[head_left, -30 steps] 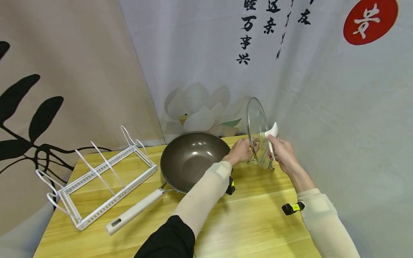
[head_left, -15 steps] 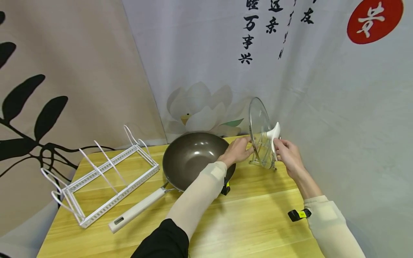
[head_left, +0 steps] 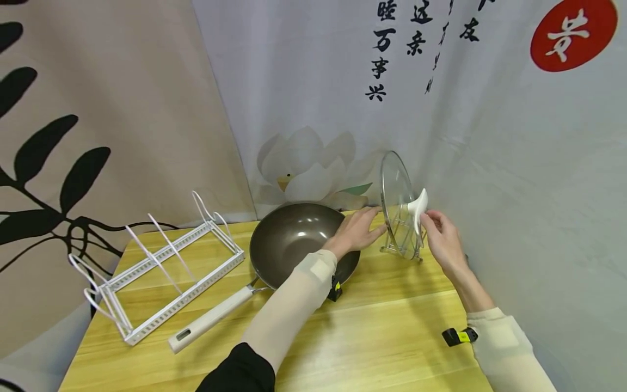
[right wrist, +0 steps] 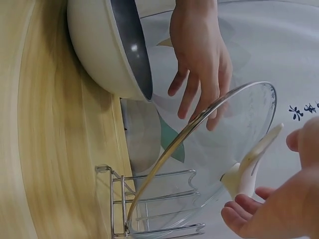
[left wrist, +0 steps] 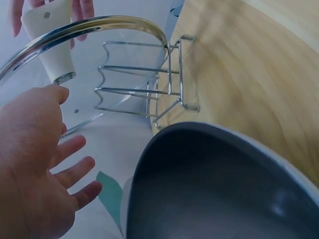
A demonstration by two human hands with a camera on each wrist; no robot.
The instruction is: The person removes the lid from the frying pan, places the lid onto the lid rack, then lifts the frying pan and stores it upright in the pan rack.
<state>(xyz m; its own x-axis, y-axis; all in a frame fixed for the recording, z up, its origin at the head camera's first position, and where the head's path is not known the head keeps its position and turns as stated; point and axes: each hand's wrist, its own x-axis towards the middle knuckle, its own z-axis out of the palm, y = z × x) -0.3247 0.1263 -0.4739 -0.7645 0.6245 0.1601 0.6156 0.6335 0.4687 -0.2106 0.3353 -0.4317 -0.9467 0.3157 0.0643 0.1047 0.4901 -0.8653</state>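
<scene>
Lid, one: clear glass, steel rim; standing on edge in the wire rack, at the right rear of the bench. Disc near upright, long axis rising from the rack, faces turned left and right; placed between the two hands, to the right of the left hand and to the left of the right hand.

Knob, one: white, on the lid's right face, pointing to the right hand, which is the nearer of the two to it.

Right hand: thumb and fingers apart, nothing gripped; fingertips just beside the knob, contact not certain.

Left hand: fingers loose and spread, nothing gripped; over the right edge of the pan, fingertips near the lid's rim, touch not certain.

Pan: dark inside, left of the lid; pale handle toward the front left.

White rack: at the left of the bench, beside the pan.

Change from the earlier frames: both hands further from the lid, the left drawn leftward, the right off the knob; lid standing in the wire rack as before.
</scene>
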